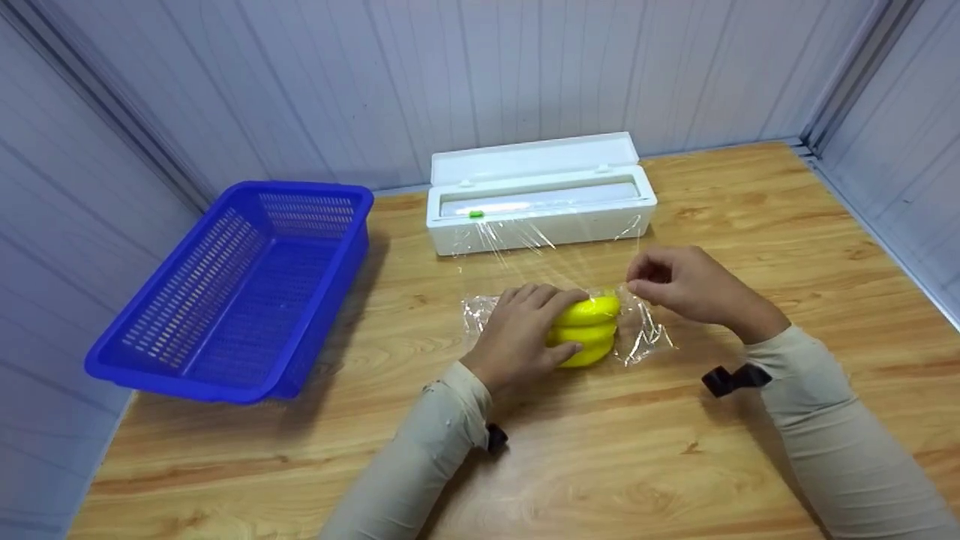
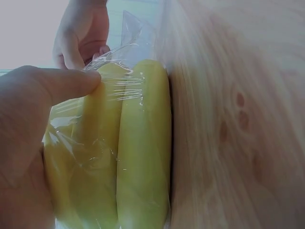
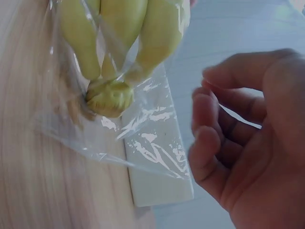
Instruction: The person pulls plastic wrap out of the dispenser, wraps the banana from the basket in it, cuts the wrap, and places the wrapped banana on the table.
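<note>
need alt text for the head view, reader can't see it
A person's left hand holds yellow bananas at clear film running from an open white box behind. The right hand is at the film's right edge. A blue basket sits left on the wooden table.

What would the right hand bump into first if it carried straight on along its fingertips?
The right hand would probably meet the clear film by the stem end of the yellow bananas; the gap, if any, is hard to judge.
</note>
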{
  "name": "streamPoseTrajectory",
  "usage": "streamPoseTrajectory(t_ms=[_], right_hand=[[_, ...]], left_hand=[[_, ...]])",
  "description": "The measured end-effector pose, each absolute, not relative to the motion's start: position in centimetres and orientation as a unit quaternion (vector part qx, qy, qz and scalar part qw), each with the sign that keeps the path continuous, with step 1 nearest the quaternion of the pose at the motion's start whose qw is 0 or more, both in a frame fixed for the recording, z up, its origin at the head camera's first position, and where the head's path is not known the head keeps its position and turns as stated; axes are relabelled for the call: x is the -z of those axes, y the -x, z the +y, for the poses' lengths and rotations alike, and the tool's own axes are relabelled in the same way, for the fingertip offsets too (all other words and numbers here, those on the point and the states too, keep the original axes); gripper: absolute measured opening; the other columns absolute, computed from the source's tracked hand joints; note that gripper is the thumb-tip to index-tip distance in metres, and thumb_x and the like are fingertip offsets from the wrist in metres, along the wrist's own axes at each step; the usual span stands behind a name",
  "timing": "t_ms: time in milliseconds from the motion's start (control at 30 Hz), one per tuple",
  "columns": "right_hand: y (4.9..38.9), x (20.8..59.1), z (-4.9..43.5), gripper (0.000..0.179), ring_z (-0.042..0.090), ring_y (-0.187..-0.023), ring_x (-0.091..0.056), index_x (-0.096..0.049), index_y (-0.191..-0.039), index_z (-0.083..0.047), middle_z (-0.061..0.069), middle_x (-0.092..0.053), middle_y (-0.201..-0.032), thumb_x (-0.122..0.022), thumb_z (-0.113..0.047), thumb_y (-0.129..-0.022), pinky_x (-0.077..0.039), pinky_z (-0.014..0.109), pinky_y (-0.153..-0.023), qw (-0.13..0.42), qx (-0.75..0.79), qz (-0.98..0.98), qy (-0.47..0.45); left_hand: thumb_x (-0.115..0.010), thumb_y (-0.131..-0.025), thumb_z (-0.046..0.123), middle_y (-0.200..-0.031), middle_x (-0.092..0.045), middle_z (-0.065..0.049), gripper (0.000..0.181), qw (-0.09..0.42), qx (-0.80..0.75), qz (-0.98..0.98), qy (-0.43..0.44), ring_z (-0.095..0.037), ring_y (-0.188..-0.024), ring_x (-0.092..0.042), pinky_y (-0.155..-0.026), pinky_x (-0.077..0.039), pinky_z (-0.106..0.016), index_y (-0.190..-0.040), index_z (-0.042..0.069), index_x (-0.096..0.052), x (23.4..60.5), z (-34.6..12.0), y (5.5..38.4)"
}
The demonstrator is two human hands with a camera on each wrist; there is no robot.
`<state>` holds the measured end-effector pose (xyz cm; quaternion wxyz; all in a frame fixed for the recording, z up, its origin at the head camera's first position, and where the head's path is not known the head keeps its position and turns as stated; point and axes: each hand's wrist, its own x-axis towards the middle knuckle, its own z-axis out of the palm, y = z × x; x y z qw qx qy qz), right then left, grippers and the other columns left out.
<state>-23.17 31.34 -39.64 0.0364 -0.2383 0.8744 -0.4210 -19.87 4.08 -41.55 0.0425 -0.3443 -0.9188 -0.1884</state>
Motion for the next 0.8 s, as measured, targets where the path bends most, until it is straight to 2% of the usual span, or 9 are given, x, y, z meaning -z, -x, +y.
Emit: streamPoseTrajectory(t_ms=[167,467,667,800], right_hand=[[22.4,40.2,30.8,0.004,0.019,-0.079,-0.063,-0.066,-0.097,-0.006,0.004,-0.067,-0.087,-0.068,-0.008,-0.095,-0.054,0.026,-0.068,0.08,0.413,0.87,0.258],[20.2,42.1,31.4,0.007,0.018,-0.098,-0.066,-0.071,-0.099,-0.009,0.001,-0.069,-0.11,-0.07,-0.005,-0.094,-0.055,0.029,-0.082,0.047,0.428,0.85,0.303],[19.3,42.6,31.6,0.021,0.018,-0.108,-0.057,-0.074,-0.105,-0.009,0.002,-0.058,-0.117,-0.078,-0.004,-0.085,-0.048,0.027,-0.093,0.016,0.37,0.851,0.373],[19.0,42.6,31.4,0.03,0.016,-0.109,-0.054,-0.072,-0.111,-0.008,0.001,-0.051,-0.125,-0.082,-0.012,-0.082,-0.049,0.032,-0.09,0.045,0.315,0.874,0.367]], left_hand=[[-0.075,-0.087,0.048,-0.124,-0.058,0.003,0.068,0.047,0.182,-0.919,0.345,-0.017,-0.117,-0.049,-0.104,-0.034,-0.036,-0.145,0.026,-0.048,41.7,4.1,19.9],[-0.076,-0.086,0.048,-0.119,-0.058,0.003,0.068,0.063,0.161,-0.92,0.353,-0.017,-0.113,-0.049,-0.101,-0.036,-0.036,-0.144,0.025,-0.048,41.9,4.2,19.9],[-0.075,-0.087,0.048,-0.119,-0.057,0.003,0.067,0.061,0.162,-0.919,0.353,-0.017,-0.112,-0.048,-0.101,-0.036,-0.037,-0.144,0.025,-0.047,41.9,4.2,19.9],[-0.076,-0.086,0.048,-0.12,-0.057,0.003,0.068,0.058,0.166,-0.92,0.35,-0.017,-0.113,-0.048,-0.101,-0.036,-0.037,-0.144,0.026,-0.047,41.9,4.1,19.9]])
